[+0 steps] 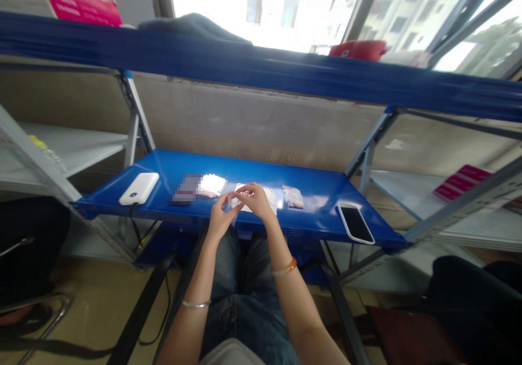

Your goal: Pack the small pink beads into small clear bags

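Plastic (231, 201), clear and thin, small pinkish-white pieces (247, 193) beside it, pinched in both hands (258, 203), finer detail blurred

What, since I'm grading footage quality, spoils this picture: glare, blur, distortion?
All in the head view: the window is blown out nearly white; pale glare lies on the blue table; outer edges look stretched; a pixelated patch sits left of the white stack; the small item between the left hand and right hand is too blurred to identify.

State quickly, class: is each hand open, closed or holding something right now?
Left hand: closed, pinching what looks like a small clear bag.
Right hand: closed at the same bag; exact grip unclear.
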Demonstrator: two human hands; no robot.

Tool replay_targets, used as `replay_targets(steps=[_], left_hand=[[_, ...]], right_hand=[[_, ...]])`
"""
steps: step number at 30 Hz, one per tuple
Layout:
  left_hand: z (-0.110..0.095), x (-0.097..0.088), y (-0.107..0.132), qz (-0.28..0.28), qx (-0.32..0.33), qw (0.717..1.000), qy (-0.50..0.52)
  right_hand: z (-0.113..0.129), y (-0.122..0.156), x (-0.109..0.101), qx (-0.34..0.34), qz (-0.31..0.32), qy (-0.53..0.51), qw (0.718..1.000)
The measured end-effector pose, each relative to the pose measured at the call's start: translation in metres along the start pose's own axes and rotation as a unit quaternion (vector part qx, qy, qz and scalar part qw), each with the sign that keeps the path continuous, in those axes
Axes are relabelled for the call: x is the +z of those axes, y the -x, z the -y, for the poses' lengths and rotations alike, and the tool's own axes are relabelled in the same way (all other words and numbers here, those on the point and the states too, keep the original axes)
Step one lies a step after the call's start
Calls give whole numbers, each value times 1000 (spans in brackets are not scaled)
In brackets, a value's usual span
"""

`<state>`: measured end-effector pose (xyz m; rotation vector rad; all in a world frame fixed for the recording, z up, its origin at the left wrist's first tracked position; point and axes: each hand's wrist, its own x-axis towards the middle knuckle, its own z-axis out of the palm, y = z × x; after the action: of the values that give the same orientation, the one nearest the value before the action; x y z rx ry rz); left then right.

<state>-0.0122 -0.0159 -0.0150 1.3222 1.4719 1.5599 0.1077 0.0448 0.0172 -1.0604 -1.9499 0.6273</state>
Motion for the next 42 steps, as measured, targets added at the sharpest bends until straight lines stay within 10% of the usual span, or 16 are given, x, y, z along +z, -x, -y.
replay_targets(steps=[12, 42], left_hand=[[7, -4, -4, -15, -9, 1000, -6], [10, -6, -3, -35, -11, 999, 11]], right_hand=[[-32, -20, 25, 45, 91, 289, 952], [-44, -13, 21, 84, 66, 252, 962]])
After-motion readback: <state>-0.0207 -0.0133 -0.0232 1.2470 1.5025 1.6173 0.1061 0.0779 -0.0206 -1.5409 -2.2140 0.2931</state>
